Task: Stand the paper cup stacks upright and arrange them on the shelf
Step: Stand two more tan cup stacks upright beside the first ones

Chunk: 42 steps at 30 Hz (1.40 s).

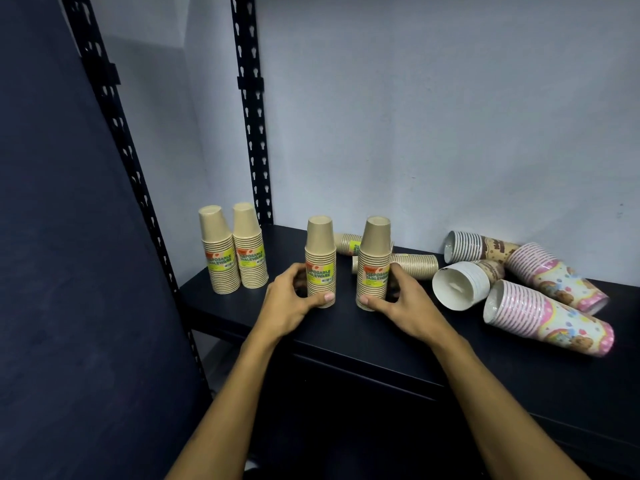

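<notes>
Two kraft cup stacks [320, 261] [374, 263] I'm gripping upright, left hand [289, 299] and right hand [398, 301] each wrapping one, steadying them before sliding toward ten o'clock.

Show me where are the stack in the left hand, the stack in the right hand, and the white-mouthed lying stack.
left-hand stack [320, 251], head view, upper side wall
right-hand stack [374, 254], head view, upper side wall
white-mouthed stack [457, 285], head view, open white inside

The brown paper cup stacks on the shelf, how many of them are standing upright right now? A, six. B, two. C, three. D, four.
D: two brown stacks stand together at the shelf's left end, the left hand grips a third, and the right hand grips a fourth; two more brown stacks lie on their sides behind.
</notes>
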Tool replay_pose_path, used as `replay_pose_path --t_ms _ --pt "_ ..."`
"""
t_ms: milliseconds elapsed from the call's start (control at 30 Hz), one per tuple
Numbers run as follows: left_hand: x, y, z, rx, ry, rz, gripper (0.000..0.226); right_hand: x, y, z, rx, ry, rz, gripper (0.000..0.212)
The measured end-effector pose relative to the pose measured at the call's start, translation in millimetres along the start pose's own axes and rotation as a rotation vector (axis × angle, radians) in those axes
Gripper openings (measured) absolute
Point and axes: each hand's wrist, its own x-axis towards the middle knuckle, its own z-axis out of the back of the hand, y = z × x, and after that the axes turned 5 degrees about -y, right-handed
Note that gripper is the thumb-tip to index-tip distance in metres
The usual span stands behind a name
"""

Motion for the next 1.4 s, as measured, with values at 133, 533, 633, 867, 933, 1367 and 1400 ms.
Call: replay_pose_path --t_ms 133,533,633,867,933,1367,1400 --pt "1 0 0 0.019 -0.002 0.002 0.068 -1 8 -5 -0.071 -0.028 0.022 0.061" --pt "-12 -14 -1 0.050 -0.046 0.010 0.061 -3 26 -28 -0.107 -0.070 0.010 0.065" --pt "-20 -15 0 0.047 -0.075 0.009 0.061 -4 30 -35 -0.108 -0.065 0.003 0.061" --pt "-39 -11 18 0.056 -0.141 0.020 0.056 -3 41 -56 -0.103 0.005 -0.004 0.060" --pt "-45 -8 29 0.071 -0.166 0.013 0.059 -2 47 -65 -0.095 0.024 0.007 0.060" --pt "-55 11 94 0.251 -0.325 0.005 0.061 14 91 -132 -0.139 0.156 0.064 0.058" --pt "-54 12 96 0.259 -0.338 0.016 0.061 16 93 -136 -0.134 0.155 0.060 0.059"
